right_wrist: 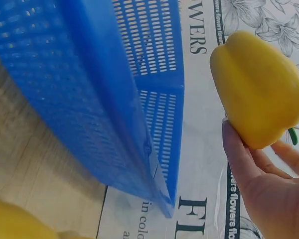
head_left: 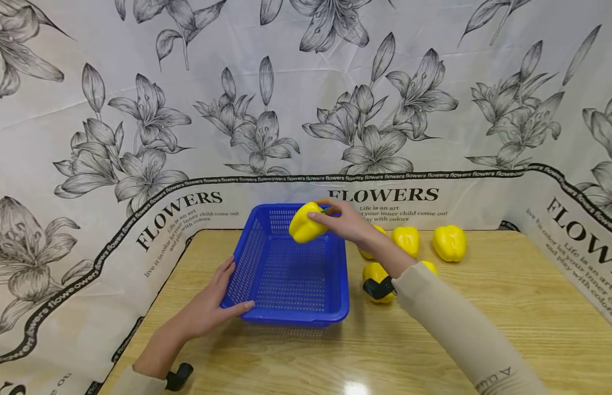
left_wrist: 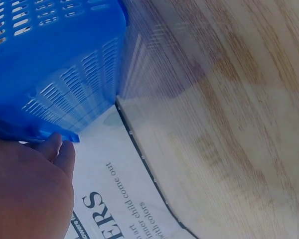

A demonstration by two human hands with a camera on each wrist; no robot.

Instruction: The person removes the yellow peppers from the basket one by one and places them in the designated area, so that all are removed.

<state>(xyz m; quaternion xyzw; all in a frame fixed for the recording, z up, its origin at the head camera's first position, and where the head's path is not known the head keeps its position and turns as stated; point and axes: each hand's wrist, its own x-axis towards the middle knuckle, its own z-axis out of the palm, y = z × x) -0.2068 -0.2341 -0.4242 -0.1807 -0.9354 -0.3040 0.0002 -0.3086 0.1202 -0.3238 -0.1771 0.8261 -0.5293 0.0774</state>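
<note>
A yellow bell pepper (head_left: 306,223) with a green stem is held in my right hand (head_left: 346,220), above the far part of a blue plastic basket (head_left: 342,285). The right wrist view shows the fingers and thumb around the stem end of the pepper (right_wrist: 261,89). My left hand (head_left: 215,303) grips the basket at its near left corner, thumb over the rim and fingers along the outer left side. In the left wrist view, fingertips (left_wrist: 65,157) touch the rim, and the perforated wall of the basket (left_wrist: 65,64) rises beside them.
Several more yellow peppers lie right of the basket on the wooden table (head_left: 508,307), among them one at the far right (head_left: 449,243) and another next to it (head_left: 406,240). My right forearm partly covers some. A flower-printed cloth (head_left: 266,33) hangs behind and at the sides.
</note>
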